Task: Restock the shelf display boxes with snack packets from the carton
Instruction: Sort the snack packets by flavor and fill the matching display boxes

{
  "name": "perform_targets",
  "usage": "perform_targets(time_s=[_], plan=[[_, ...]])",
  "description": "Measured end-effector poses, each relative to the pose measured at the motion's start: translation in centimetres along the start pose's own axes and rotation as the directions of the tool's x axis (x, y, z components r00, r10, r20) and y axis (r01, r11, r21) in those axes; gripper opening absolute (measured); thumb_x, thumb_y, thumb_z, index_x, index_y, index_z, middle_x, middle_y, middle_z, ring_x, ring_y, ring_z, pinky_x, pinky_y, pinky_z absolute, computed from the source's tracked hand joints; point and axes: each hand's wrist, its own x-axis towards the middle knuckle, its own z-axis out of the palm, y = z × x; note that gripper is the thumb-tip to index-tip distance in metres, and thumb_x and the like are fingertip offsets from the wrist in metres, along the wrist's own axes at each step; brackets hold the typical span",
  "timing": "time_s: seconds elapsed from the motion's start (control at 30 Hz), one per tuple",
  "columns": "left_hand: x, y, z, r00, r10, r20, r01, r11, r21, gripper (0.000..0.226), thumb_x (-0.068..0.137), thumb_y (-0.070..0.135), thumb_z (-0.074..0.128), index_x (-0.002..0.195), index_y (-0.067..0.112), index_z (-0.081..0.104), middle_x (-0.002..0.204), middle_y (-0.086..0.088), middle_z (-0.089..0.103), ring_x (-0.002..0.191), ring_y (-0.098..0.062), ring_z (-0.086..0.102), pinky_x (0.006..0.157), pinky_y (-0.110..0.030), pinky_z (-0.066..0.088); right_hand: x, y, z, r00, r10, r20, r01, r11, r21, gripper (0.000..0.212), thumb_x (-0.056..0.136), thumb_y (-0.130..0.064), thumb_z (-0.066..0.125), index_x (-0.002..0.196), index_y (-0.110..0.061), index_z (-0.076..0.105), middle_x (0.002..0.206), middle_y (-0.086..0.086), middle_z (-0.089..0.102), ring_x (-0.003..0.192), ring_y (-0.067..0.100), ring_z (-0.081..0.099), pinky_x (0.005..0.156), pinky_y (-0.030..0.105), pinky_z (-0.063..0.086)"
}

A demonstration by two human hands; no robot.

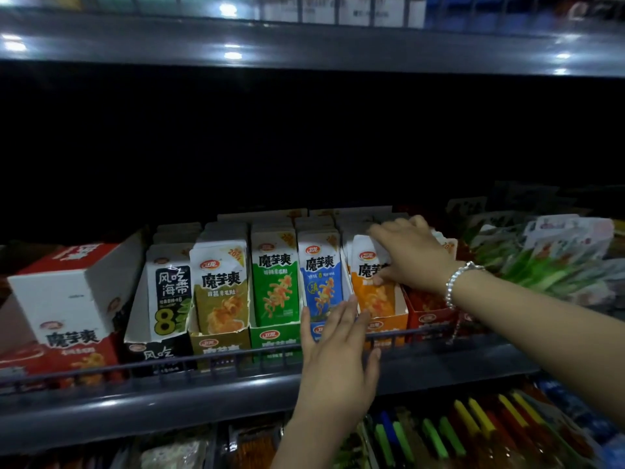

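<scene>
Standing upright in the orange display box (384, 319) near the shelf (203, 397) front edge, the orange packets (372, 282) are pinched at top by the right hand (411, 253); the left hand (338, 353), fingers spread, is held just below-left.

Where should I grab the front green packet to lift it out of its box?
Pinch the green packet by its white top edge, coming from above and in front. It stands upright in its green box, whose low front wall covers its bottom, with neighbouring packets close on both sides, so probably only the top is free to pinch.
</scene>
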Motion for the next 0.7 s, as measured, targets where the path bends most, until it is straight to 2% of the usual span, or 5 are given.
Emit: perform_targets(time_s=[0.13, 0.43, 0.5, 0.6, 0.7], plan=[[0.0, -0.1, 0.0, 1.000, 0.004, -0.002, -0.004, 1.000, 0.001, 0.049, 0.086, 0.046, 0.038, 0.123, 0.025, 0.061, 0.135, 0.003, 0.058, 0.126, -0.013, 0.053, 0.107, -0.043, 0.012, 0.2, -0.1, 0.9, 0.997, -0.014, -0.075, 0.010, 0.998, -0.056, 0.088, 0.074, -0.056, 0.068, 0.145, -0.027, 0.024, 0.137, -0.002, 0.038, 0.127, 0.020, 0.031, 0.100, 0.033, 0.020], [-0.3, -0.2, 0.5, 1.000, 0.019, -0.014, -0.018, 0.998, 0.066, 0.051, 0.086, 0.044, 0.038, 0.127, 0.022, 0.058, 0.137, 0.000, 0.056, 0.129, -0.016, 0.050, 0.109, -0.045, 0.011, -1.1, 0.6, 0.5, 0.996, -0.045, -0.081, 0.036, 0.993, -0.109, 0.089, 0.082, -0.059, 0.056, 0.151, -0.025, 0.012, 0.147, -0.003, 0.030, 0.134, 0.021, 0.022, 0.107, 0.035, 0.012], [-0.4, -0.2, 0.7, 0.999, 0.026, -0.019, -0.025, 0.997, 0.076, 0.052, 0.087, 0.043, 0.038, 0.131, 0.020, 0.056, 0.140, -0.001, 0.053, 0.132, -0.018, 0.046, 0.109, -0.046, 0.010, -1.8, 0.7, 0.7, 0.989, -0.061, -0.137, 0.050, 0.995, -0.081, 0.086, 0.080, -0.053, 0.064, 0.149, -0.023, 0.022, 0.146, -0.002, 0.036, 0.135, 0.021, 0.027, 0.105, 0.035, 0.010], [-0.9, -0.2, 0.8, 0.999, 0.036, -0.036, -0.033, 0.996, 0.083, 0.055, 0.088, 0.042, 0.037, 0.137, 0.020, 0.048, 0.145, -0.002, 0.047, 0.138, -0.019, 0.037, 0.109, -0.046, 0.009, -3.4, 0.9, 1.3, 0.963, -0.067, -0.260, 0.061, 0.998, -0.030, 0.079, 0.058, -0.040, 0.086, 0.128, -0.014, 0.058, 0.123, 0.005, 0.062, 0.116, 0.029, 0.055, 0.096, 0.038, 0.020], [-1.8, 0.0, 0.5, 0.998, 0.027, -0.056, -0.024, 0.998, 0.055, 0.057, 0.090, 0.042, 0.034, 0.143, 0.020, 0.037, 0.152, -0.003, 0.037, 0.143, -0.017, 0.024, 0.112, -0.046, 0.006, -6.0, 0.5, 2.1, 0.933, -0.042, -0.358, 0.085, 0.991, 0.106, 0.066, 0.067, -0.042, 0.080, 0.123, -0.013, 0.061, 0.120, 0.005, 0.065, 0.114, 0.025, 0.051, 0.094, 0.038, 0.024]])
